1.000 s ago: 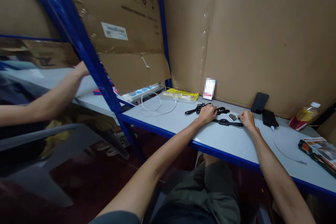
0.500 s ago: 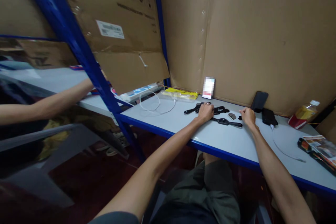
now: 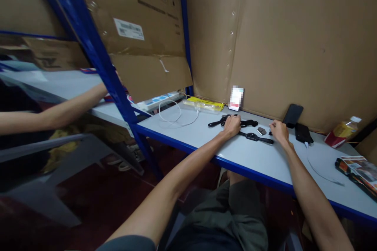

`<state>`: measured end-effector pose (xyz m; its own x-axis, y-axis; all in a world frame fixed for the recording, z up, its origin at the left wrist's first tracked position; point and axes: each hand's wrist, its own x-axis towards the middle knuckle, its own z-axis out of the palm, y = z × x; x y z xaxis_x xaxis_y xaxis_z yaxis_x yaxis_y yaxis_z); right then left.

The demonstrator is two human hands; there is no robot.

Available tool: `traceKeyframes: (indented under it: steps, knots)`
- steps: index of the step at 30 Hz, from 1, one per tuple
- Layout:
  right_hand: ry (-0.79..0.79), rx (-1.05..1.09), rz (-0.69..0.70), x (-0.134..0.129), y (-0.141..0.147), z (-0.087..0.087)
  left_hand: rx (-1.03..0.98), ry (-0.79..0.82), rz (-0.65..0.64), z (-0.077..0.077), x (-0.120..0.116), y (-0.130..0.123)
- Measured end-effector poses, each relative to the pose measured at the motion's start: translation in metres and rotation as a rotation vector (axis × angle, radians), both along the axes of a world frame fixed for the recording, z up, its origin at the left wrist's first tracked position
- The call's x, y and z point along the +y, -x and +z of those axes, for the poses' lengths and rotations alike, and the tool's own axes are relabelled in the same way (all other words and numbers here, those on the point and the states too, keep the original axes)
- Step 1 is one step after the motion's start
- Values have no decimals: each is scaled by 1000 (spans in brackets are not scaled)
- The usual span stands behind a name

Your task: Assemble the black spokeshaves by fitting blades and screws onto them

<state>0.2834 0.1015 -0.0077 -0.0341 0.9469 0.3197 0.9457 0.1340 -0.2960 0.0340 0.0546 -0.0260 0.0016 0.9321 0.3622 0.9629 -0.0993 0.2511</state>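
My left hand is on the black two-handled tools, which look like spokeshaves, its fingers curled over one spokeshave. More black tool parts stick out to the right of that hand, partly hidden by it. Nearer the table edge lies a separate spokeshave body, with a hole in its middle. Two small grey metal plates rest between my hands. My right hand is closed in a pinch just right of them. A small dark piece shows at its fingertips, too small to name.
A blurred-out phone leans on the cardboard wall. Rightward are a dark phone, a black power bank with white cable, a drink bottle and packaged items. Another person's arm is beyond the blue post.
The view has shifted slightly, so the table sits a little further right. Both hands stay at nearly the same places; the right fingers have moved slightly.
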Motion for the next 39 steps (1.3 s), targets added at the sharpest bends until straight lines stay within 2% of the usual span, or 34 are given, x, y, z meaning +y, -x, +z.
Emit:
traceKeyframes:
  steps: [3, 6, 9, 13, 16, 20, 22, 24, 28, 31, 34, 39]
  knots:
    - [77, 59, 251, -6, 7, 5, -9, 0, 7, 2, -3, 0]
    - [266, 68, 530, -15, 13, 9, -52, 6, 55, 4, -4, 1]
    - [364, 7, 612, -22, 18, 10, -133, -17, 113, 5, -5, 2]
    - [311, -51, 577, -24, 24, 7, -212, -96, 119, 6, -6, 3]
    - [153, -9, 490, -19, 26, 3, -253, -136, 110, 6, -7, 3]
    - [-35, 119, 231, -6, 17, 0, -316, -159, 72, 5, -5, 3]
    - [-37, 83, 92, 0, 8, -1, -351, -162, 12, 3, -2, 3]
    - [-3, 19, 23, 2, -1, -2, -397, -150, -93, 1, 2, 1]
    - [43, -11, -36, 4, -11, -2, -485, -59, -348, -5, 7, -2]
    - [47, 5, -74, 5, -14, -1, -467, 55, -467, -9, 7, -4]
    - [63, 2, -35, 5, -12, -2, -395, 100, -509, -11, 6, -5]
    - [94, -62, 44, 1, 3, -8, -299, 83, -506, -10, 0, -9]
